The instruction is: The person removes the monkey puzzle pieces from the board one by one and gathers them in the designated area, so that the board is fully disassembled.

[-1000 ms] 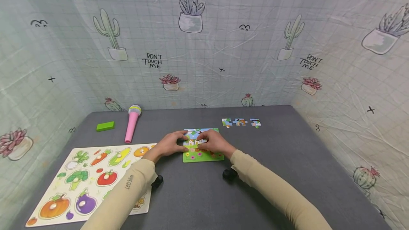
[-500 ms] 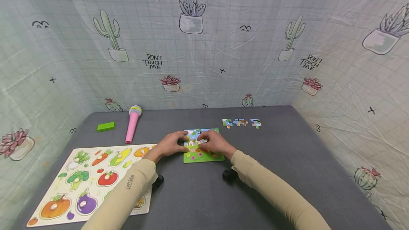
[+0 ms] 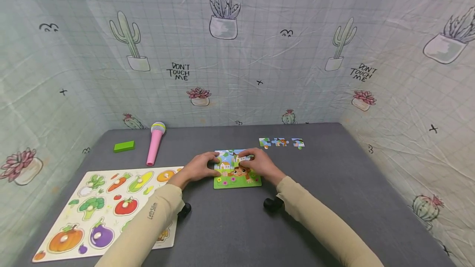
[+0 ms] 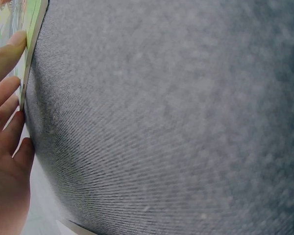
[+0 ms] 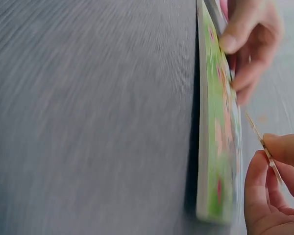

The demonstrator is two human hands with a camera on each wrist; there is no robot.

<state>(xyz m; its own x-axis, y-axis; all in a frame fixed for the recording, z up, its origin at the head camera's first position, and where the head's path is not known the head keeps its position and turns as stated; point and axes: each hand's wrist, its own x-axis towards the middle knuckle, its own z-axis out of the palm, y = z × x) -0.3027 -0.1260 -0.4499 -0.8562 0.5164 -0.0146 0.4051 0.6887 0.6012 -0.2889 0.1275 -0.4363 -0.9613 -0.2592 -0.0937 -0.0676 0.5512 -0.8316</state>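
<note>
A small picture jigsaw board lies on the grey table, with houses, flowers and a brown cartoon animal's face on it. At its left edge rests my left hand; thumb and fingers touch the rim, fairly straight, spread in a C shape. My right hand is over the board's upper right, pinching a thin jigsaw piece between thumb and fingers. In the right wrist view the piece appears edge-on and apart from the board. The right hand hides part of the board's right side.
Several loose jigsaw pieces lie in a row behind the board, to the right. A pink toy microphone and a green block lie back left. A wooden vegetable puzzle lies front left, partly under the left forearm.
My right hand has lifted a jigsaw piece and shifted slightly right and back, uncovering the animal's face on the board. The left hand stays at the board's left edge.
</note>
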